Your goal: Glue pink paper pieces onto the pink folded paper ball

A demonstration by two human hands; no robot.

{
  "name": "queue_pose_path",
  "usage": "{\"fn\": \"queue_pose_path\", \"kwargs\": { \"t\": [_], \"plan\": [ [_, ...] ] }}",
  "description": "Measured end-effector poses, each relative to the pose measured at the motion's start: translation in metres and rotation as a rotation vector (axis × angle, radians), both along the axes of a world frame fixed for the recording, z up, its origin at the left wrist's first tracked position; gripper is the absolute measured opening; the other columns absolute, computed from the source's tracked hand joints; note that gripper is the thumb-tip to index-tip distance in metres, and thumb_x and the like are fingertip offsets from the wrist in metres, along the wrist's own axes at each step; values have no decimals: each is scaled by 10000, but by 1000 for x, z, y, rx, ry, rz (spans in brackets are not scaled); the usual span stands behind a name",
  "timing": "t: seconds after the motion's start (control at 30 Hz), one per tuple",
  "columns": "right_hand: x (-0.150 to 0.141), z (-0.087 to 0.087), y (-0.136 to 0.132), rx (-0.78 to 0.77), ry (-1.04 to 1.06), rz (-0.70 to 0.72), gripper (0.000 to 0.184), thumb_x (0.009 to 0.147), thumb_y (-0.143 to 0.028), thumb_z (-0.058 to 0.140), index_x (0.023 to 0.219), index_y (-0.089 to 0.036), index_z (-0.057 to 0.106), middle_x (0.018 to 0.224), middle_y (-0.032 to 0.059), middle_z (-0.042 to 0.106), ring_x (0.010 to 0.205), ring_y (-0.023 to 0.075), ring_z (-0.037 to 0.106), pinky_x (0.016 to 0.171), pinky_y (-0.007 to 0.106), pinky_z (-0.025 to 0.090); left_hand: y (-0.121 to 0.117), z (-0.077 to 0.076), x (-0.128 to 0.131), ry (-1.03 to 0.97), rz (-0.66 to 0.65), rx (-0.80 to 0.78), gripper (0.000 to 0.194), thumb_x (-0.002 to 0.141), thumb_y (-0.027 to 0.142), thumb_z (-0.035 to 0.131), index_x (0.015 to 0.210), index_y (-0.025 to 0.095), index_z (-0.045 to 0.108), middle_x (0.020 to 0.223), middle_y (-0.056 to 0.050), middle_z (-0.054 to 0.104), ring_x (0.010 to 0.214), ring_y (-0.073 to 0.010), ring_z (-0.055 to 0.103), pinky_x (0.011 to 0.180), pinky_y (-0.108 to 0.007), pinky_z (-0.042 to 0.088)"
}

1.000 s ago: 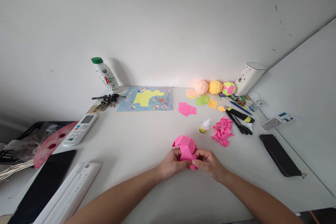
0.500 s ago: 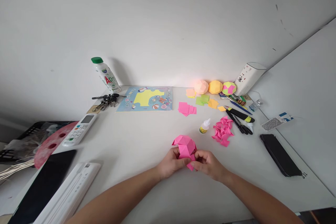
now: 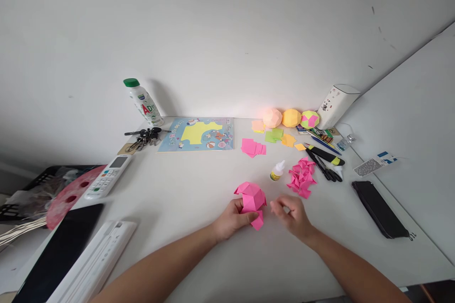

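My left hand (image 3: 232,220) is closed on a pink folded-paper ball (image 3: 253,193), only partly built, with its thumb pressing a flap near the bottom. A square pink tab hangs from the ball's lower side. My right hand (image 3: 293,217) hovers just right of the ball, apart from it, with its fingers curled in and nothing visible in them. Behind the ball stands a small glue bottle (image 3: 277,171) with a white nozzle. A pile of folded pink paper pieces (image 3: 302,178) lies beyond my right hand.
Loose pink paper squares (image 3: 253,147) and finished paper balls (image 3: 291,118) are towards the wall. Scissors (image 3: 325,168), a box cutter (image 3: 325,155) and a black pouch (image 3: 380,210) lie to the right. A remote control (image 3: 108,176), keys (image 3: 145,137) and a bottle (image 3: 145,104) are on the left.
My right hand has let go of the paper ball and moved a little to the right, its fingers curling. The left hand still holds the ball in nearly the same place.
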State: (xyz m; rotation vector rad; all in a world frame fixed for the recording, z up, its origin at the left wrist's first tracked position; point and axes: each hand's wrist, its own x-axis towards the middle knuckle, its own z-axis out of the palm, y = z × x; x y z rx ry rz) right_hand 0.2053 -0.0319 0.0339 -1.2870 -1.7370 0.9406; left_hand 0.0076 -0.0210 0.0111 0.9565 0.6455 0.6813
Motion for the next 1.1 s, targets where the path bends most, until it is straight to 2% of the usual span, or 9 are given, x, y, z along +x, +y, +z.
{"fn": "queue_pose_path", "kwargs": {
  "t": [0.07,0.13,0.17,0.3,0.43,0.7,0.8,0.93,1.1],
  "plan": [
    [8,-3,10,201,-41,-213,296,836,-367,544,592,-211,486,571,-6,459,551,141,429,548,287,383,1,-2,-1,8,-4,-9,255,705,366,709,806,138,656,696,-6,549,656,-124,478,667,-269,390],
    [15,-11,21,275,-66,-344,144,824,-357,565,826,-213,548,783,44,553,672,170,507,617,305,442,1,-4,-1,1,-2,-10,256,704,362,713,813,138,655,693,-3,538,650,-119,467,654,-263,381],
    [17,-16,27,272,-83,-376,196,817,-360,574,939,-211,535,902,73,561,728,179,528,643,315,463,2,-4,-1,-2,1,-10,254,700,361,717,807,139,655,687,-1,532,645,-117,461,649,-260,375],
    [19,-39,50,233,-142,-368,478,807,-389,575,1213,-198,409,1221,155,487,953,232,552,800,400,488,3,-2,1,-12,7,-25,244,678,350,735,773,142,648,664,11,513,628,-108,439,636,-254,359],
    [16,-47,65,256,-248,-260,448,828,-378,538,1223,-192,433,1180,152,533,1092,290,509,881,467,454,4,-3,2,-38,27,-54,254,647,342,755,742,137,638,646,13,507,606,-102,435,617,-251,354],
    [29,1,38,318,-213,-117,403,854,-335,529,1233,-228,441,1134,123,530,1069,272,512,877,417,447,7,-5,1,-106,11,-79,261,646,340,750,753,125,646,647,-7,555,579,-111,480,569,-258,367],
    [34,17,19,201,9,-188,365,790,-375,627,1099,-248,477,1035,96,540,872,229,562,670,334,498,9,-6,1,-116,-2,-64,268,663,347,740,775,120,655,679,-21,578,581,-108,483,544,-247,357],
    [34,26,0,185,173,-209,244,787,-416,614,945,-255,519,824,36,519,613,157,486,514,286,426,9,-6,1,-107,-17,-46,269,668,359,738,763,122,655,714,-28,595,607,-111,494,559,-248,372],
    [23,28,-11,154,144,-119,158,780,-358,608,841,-239,522,712,12,523,562,149,467,503,284,403,10,-9,0,-92,-34,-24,243,696,346,718,710,123,624,637,-6,569,567,-102,477,585,-257,389]
  ]
}}
